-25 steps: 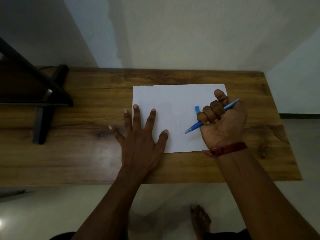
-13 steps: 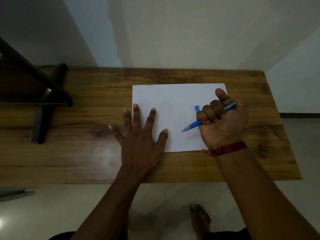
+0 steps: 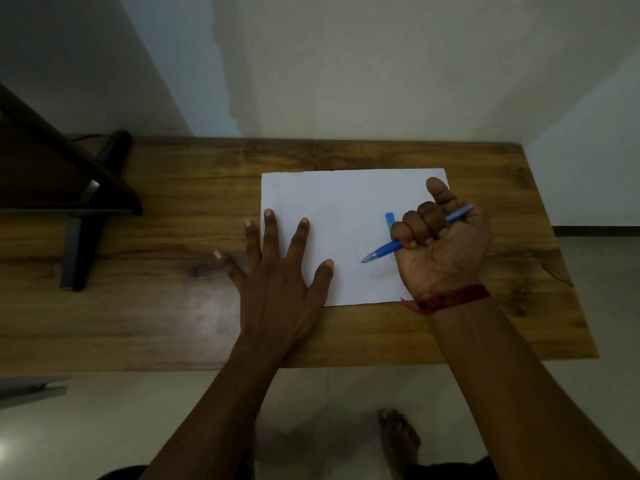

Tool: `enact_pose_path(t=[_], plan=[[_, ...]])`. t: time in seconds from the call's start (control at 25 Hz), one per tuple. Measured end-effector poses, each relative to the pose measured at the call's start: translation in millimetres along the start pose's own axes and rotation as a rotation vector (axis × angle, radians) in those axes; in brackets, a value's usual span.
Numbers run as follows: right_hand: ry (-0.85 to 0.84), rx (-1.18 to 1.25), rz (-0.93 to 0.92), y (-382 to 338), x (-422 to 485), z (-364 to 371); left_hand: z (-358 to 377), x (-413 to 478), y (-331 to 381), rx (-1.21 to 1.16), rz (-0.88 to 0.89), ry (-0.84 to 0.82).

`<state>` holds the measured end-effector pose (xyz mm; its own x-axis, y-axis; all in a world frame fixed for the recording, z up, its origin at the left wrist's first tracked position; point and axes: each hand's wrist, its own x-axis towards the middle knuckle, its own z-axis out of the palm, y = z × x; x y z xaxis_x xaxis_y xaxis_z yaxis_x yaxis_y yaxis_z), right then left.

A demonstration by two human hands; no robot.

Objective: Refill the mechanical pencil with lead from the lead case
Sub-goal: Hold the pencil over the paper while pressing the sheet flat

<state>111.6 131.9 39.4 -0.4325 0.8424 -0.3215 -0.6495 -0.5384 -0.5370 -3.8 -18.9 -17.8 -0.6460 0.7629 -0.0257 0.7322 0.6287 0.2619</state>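
Note:
My right hand is closed in a fist around a blue mechanical pencil, thumb raised. The pencil's tip points down-left at a white sheet of paper and its rear end sticks out past my fist. A small blue lead case lies on the paper just left of my knuckles, partly hidden by them. My left hand rests flat with fingers spread, pressing the paper's left edge onto the wooden table.
A dark metal stand occupies the table's left end. The table's right edge is close to my right hand. A pale wall rises behind the table. A bare foot shows on the floor below.
My right hand has slid a little to the left with the pencil, so the tip sits further left on the paper. My left hand has stayed flat in place.

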Motion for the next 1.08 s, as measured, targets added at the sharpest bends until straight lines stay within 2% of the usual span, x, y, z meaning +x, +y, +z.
enact_pose_path(t=[0.44, 0.72, 0.88, 1.08], plan=[[0.027, 0.063, -0.022, -11, -6, 8, -6, 0, 8, 0.003, 0.013, 0.017], [-0.071, 0.069, -0.050, -24, -13, 13, -12, -8, 5, 0.026, 0.020, 0.043], [-0.062, 0.058, -0.109, -20, -19, 14, -10, -12, 3, 0.038, 0.021, 0.050], [-0.036, 0.113, -0.094, -22, -18, 12, -8, -8, 15, 0.022, 0.039, 0.086]])
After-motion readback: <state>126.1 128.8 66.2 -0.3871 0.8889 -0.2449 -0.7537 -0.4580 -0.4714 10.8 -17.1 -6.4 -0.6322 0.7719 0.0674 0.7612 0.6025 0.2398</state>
